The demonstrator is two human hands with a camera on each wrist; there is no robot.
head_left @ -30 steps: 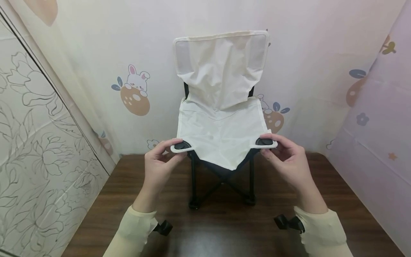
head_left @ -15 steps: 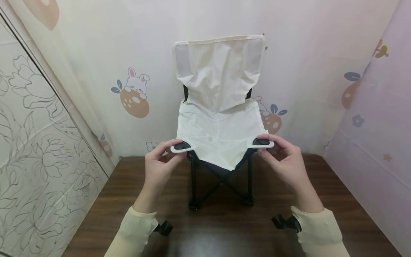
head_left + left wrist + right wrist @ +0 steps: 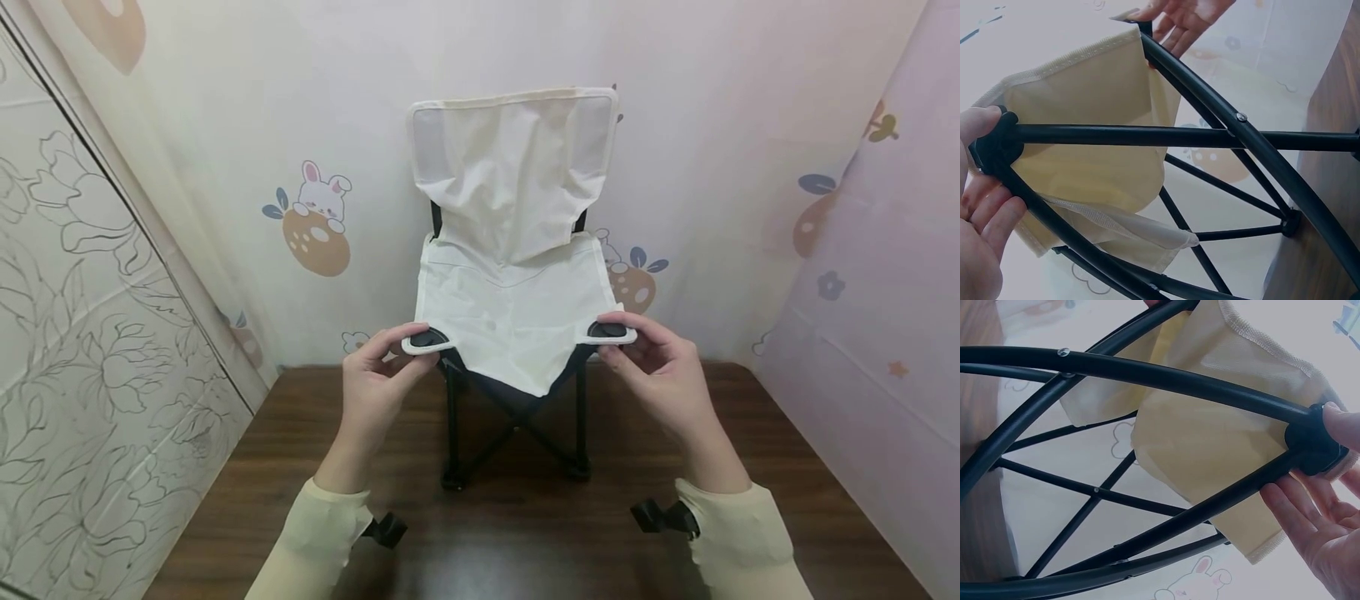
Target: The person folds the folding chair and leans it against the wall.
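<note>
A small folding chair (image 3: 510, 308) with a white fabric seat and back stands unfolded, facing me, its black tube legs (image 3: 517, 429) crossing under the seat. My left hand (image 3: 378, 375) pinches the front left seat corner, fingers over its black patch (image 3: 428, 337) and thumb below. On the opposite front corner, my right hand (image 3: 660, 367) grips likewise at the other black patch (image 3: 607, 330). From beneath, the left wrist view shows a black plastic joint (image 3: 1000, 137) between thumb and fingers. A matching joint (image 3: 1316, 440) sits in the right hand's grasp in the right wrist view.
The chair stands on a dark brown wooden tabletop (image 3: 517, 542). Close behind it hangs a pale curtain (image 3: 720, 208) printed with bunnies and carrots. A panel with flower line drawings (image 3: 97, 333) lines the left side. Black wrist mounts (image 3: 386, 529) stick out at both sleeves.
The head view has shifted slightly, so the chair appears a little lower. Both hands keep their hold on the front corners; the chair's shape looks the same.
</note>
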